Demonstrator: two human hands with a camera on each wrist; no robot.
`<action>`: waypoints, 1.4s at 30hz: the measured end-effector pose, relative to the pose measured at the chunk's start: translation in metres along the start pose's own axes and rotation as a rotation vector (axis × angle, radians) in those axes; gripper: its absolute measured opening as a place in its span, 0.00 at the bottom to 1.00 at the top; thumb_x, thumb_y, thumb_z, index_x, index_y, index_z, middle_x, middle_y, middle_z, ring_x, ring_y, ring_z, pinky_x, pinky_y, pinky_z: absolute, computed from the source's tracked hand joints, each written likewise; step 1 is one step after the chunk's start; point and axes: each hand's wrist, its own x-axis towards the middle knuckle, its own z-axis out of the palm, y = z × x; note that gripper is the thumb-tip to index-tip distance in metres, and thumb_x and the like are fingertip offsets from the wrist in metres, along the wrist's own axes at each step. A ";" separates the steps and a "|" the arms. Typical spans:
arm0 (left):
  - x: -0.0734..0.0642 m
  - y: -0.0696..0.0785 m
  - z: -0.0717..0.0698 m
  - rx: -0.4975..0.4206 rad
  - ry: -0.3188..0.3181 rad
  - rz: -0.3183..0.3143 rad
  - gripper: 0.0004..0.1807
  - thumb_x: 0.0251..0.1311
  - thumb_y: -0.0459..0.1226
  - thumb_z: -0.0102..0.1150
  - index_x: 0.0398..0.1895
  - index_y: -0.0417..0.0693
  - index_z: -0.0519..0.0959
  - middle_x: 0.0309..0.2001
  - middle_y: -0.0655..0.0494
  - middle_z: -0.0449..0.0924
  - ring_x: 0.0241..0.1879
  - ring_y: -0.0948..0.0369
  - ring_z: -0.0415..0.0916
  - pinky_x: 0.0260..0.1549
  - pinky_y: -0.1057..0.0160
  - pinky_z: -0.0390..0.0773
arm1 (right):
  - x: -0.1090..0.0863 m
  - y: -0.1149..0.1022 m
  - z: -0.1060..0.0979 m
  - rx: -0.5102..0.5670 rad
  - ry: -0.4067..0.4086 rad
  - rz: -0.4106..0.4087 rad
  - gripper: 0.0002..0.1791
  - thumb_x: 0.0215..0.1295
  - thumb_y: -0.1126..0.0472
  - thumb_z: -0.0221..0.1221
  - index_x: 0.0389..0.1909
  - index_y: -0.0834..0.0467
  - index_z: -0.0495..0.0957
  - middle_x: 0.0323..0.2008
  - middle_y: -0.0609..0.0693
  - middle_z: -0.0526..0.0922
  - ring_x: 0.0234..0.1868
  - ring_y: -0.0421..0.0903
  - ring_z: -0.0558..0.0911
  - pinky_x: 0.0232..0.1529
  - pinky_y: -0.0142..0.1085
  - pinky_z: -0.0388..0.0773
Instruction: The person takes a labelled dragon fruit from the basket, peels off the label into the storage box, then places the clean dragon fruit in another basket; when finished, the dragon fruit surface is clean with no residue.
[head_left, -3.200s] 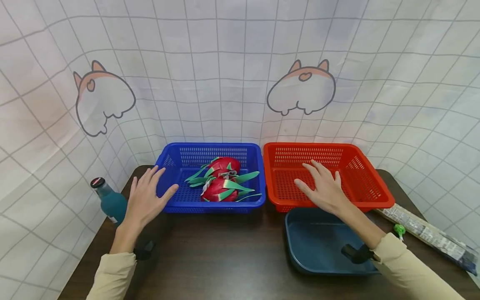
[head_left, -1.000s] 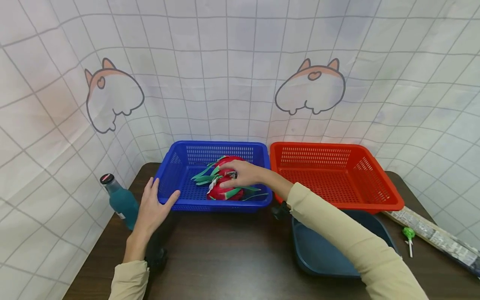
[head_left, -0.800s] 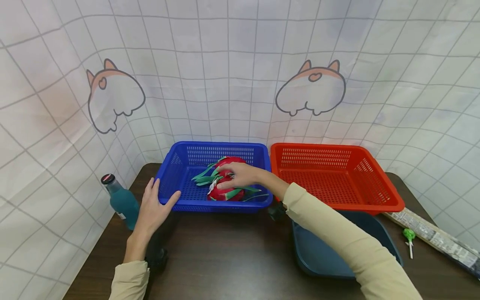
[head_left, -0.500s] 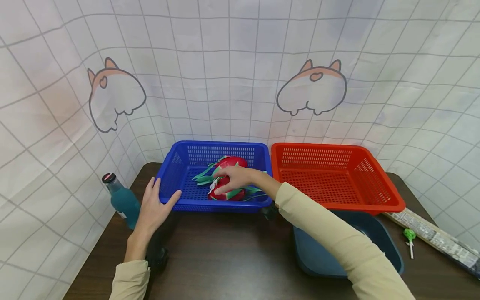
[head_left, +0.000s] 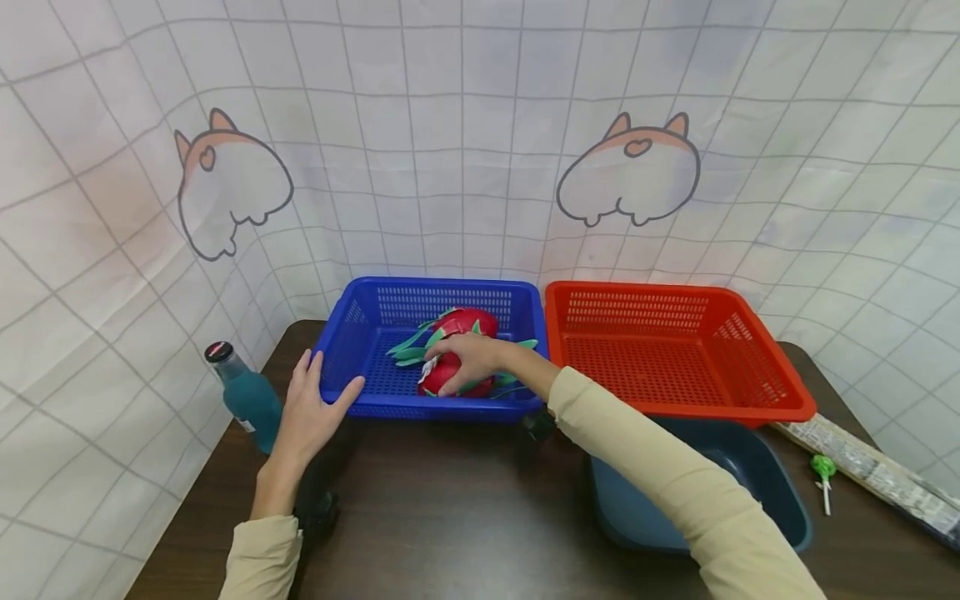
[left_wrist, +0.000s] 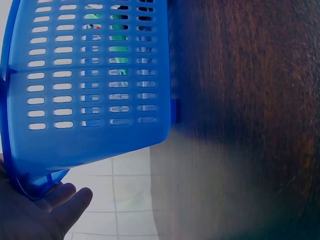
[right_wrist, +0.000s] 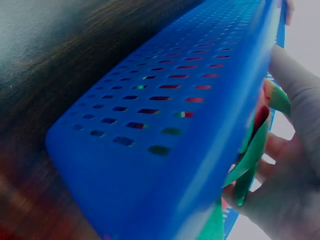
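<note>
Two red dragon fruits with green leafy flaps lie in a blue basket. My right hand reaches over the basket's front rim and holds the near dragon fruit, thumb on the front side and fingers across its top. The far dragon fruit lies right behind it. In the right wrist view, green flaps show between the hand and the basket wall. My left hand rests at the basket's front left corner, fingers extended along the rim; the left wrist view shows the fingertips by that corner.
A red basket stands right of the blue one. A dark blue tray lies under my right forearm. A blue bottle is at the left. A green lollipop and a long newsprint-patterned package lie at the right.
My right hand has come from above the red basket to the blue basket and lowered onto the near dragon fruit. My left hand has settled at the blue basket's corner.
</note>
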 end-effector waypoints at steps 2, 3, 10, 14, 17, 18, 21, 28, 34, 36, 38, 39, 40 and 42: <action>0.000 0.000 -0.002 -0.002 0.005 0.004 0.54 0.60 0.65 0.51 0.77 0.43 0.44 0.78 0.40 0.37 0.74 0.34 0.43 0.62 0.25 0.52 | 0.001 0.000 0.001 -0.024 0.012 -0.001 0.35 0.57 0.51 0.67 0.66 0.53 0.68 0.65 0.52 0.72 0.65 0.51 0.69 0.62 0.46 0.74; 0.000 0.000 -0.002 -0.001 0.006 0.004 0.54 0.60 0.65 0.51 0.77 0.43 0.44 0.78 0.39 0.37 0.74 0.34 0.43 0.62 0.25 0.52 | 0.001 0.000 0.002 -0.038 0.015 0.005 0.35 0.57 0.52 0.67 0.65 0.52 0.68 0.65 0.52 0.72 0.65 0.50 0.69 0.61 0.46 0.75; 0.001 -0.001 -0.001 0.007 0.009 -0.006 0.54 0.60 0.66 0.51 0.78 0.44 0.43 0.78 0.40 0.37 0.74 0.34 0.43 0.62 0.25 0.53 | 0.001 -0.002 0.002 -0.127 0.016 0.031 0.35 0.54 0.55 0.69 0.63 0.49 0.67 0.62 0.52 0.73 0.62 0.50 0.70 0.57 0.44 0.77; 0.001 -0.001 0.000 0.017 0.005 -0.004 0.54 0.60 0.66 0.50 0.78 0.44 0.43 0.78 0.39 0.36 0.74 0.35 0.43 0.63 0.26 0.53 | -0.002 0.001 0.002 -0.162 0.007 0.009 0.36 0.52 0.56 0.70 0.63 0.48 0.66 0.62 0.51 0.73 0.62 0.50 0.71 0.56 0.43 0.79; 0.000 0.000 0.000 0.023 0.000 -0.007 0.54 0.60 0.66 0.50 0.78 0.44 0.43 0.78 0.39 0.36 0.74 0.35 0.43 0.63 0.27 0.53 | -0.002 0.004 0.004 -0.170 -0.002 -0.001 0.38 0.52 0.56 0.70 0.63 0.46 0.65 0.63 0.51 0.72 0.63 0.50 0.70 0.56 0.43 0.79; 0.000 0.000 0.000 0.021 0.001 -0.008 0.54 0.60 0.66 0.50 0.78 0.44 0.43 0.78 0.39 0.36 0.74 0.35 0.43 0.63 0.27 0.53 | -0.001 0.005 0.005 -0.174 -0.001 -0.006 0.38 0.52 0.56 0.70 0.64 0.46 0.64 0.63 0.51 0.71 0.63 0.50 0.70 0.56 0.43 0.79; 0.001 0.001 0.000 0.015 0.007 -0.005 0.54 0.60 0.66 0.50 0.78 0.44 0.43 0.78 0.40 0.37 0.74 0.35 0.44 0.63 0.27 0.53 | 0.000 0.008 0.005 -0.185 0.006 -0.021 0.39 0.51 0.55 0.71 0.63 0.46 0.63 0.63 0.51 0.71 0.64 0.49 0.69 0.57 0.43 0.79; 0.002 0.001 0.004 0.000 0.023 -0.003 0.54 0.59 0.66 0.50 0.78 0.45 0.44 0.78 0.40 0.38 0.74 0.35 0.46 0.62 0.27 0.55 | 0.000 0.013 0.004 -0.210 0.028 -0.101 0.37 0.52 0.55 0.71 0.62 0.51 0.65 0.61 0.50 0.73 0.63 0.48 0.71 0.60 0.45 0.76; 0.003 0.001 0.002 -0.005 0.037 0.007 0.52 0.59 0.65 0.51 0.77 0.47 0.46 0.78 0.40 0.38 0.73 0.35 0.47 0.61 0.26 0.56 | -0.002 0.013 0.005 -0.164 0.042 -0.104 0.38 0.52 0.56 0.71 0.63 0.52 0.65 0.62 0.49 0.73 0.63 0.48 0.71 0.59 0.46 0.77; 0.003 0.000 0.001 -0.005 0.039 0.011 0.52 0.60 0.65 0.51 0.77 0.47 0.46 0.78 0.40 0.39 0.73 0.34 0.47 0.61 0.26 0.56 | -0.002 0.013 0.005 -0.159 0.049 -0.106 0.38 0.52 0.56 0.71 0.63 0.53 0.65 0.62 0.50 0.73 0.63 0.49 0.70 0.60 0.46 0.76; 0.002 0.000 0.001 -0.005 0.037 0.014 0.52 0.60 0.65 0.51 0.77 0.47 0.46 0.78 0.40 0.39 0.73 0.34 0.48 0.61 0.26 0.56 | -0.002 0.013 0.006 -0.154 0.053 -0.103 0.38 0.52 0.56 0.71 0.63 0.53 0.66 0.62 0.50 0.73 0.63 0.49 0.70 0.60 0.46 0.76; 0.002 -0.001 0.001 -0.006 0.035 0.013 0.52 0.60 0.65 0.51 0.77 0.47 0.47 0.78 0.40 0.39 0.73 0.34 0.48 0.61 0.26 0.56 | -0.003 0.013 0.006 -0.152 0.055 -0.100 0.37 0.52 0.56 0.71 0.63 0.52 0.66 0.62 0.50 0.73 0.63 0.49 0.70 0.59 0.46 0.77; 0.002 -0.001 0.002 -0.006 0.032 0.012 0.51 0.60 0.65 0.51 0.77 0.47 0.47 0.78 0.40 0.39 0.73 0.35 0.48 0.61 0.26 0.56 | -0.003 0.013 0.007 -0.147 0.057 -0.096 0.38 0.52 0.56 0.71 0.63 0.52 0.66 0.62 0.50 0.73 0.63 0.49 0.70 0.59 0.46 0.77; 0.000 -0.002 0.002 -0.006 0.029 0.009 0.51 0.60 0.65 0.51 0.77 0.47 0.47 0.78 0.40 0.39 0.73 0.34 0.48 0.61 0.26 0.56 | -0.004 0.013 0.009 -0.143 0.061 -0.093 0.37 0.52 0.56 0.71 0.63 0.51 0.66 0.61 0.50 0.74 0.63 0.50 0.70 0.58 0.45 0.78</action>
